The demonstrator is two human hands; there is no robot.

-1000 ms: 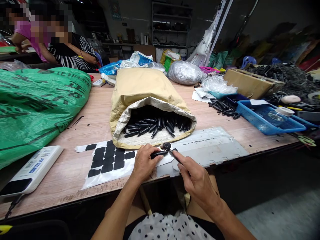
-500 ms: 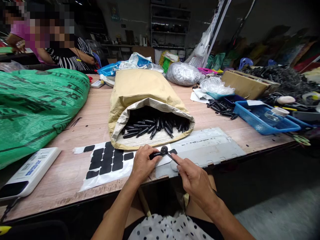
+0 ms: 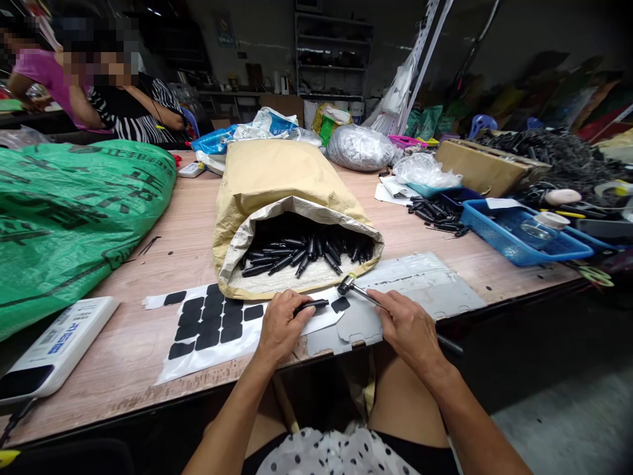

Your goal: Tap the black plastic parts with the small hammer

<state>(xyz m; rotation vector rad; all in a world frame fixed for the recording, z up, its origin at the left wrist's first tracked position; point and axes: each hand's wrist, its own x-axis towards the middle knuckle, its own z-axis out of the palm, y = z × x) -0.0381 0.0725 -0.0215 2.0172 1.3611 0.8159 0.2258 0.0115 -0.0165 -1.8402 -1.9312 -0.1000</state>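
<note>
My left hand [image 3: 285,324] is closed on a black pen-like part [image 3: 314,304], which points right over a white sheet. In my right hand [image 3: 408,328] is a small hammer-like tool [image 3: 364,294]; its dark round head is up and to the right of the part, not touching it. Just right of the part's tip lies a black square pad [image 3: 341,304]. More black pads [image 3: 208,322] stick to the white backing sheet [image 3: 173,369] at the left. Behind my hands a tan sack [image 3: 291,171] lies with its mouth open, several black parts [image 3: 304,254] inside.
A green sack [image 3: 74,218] and a white device [image 3: 64,346] are at the left. A grey board [image 3: 420,284] lies along the table's front edge. To the right are a blue tray [image 3: 524,231], loose black parts [image 3: 435,214] and cardboard [image 3: 479,165]. Two people sit at the back left.
My right hand has moved right and pulled the tool's head away from the black part. The part and the square pad now show more fully. My left hand keeps its place.
</note>
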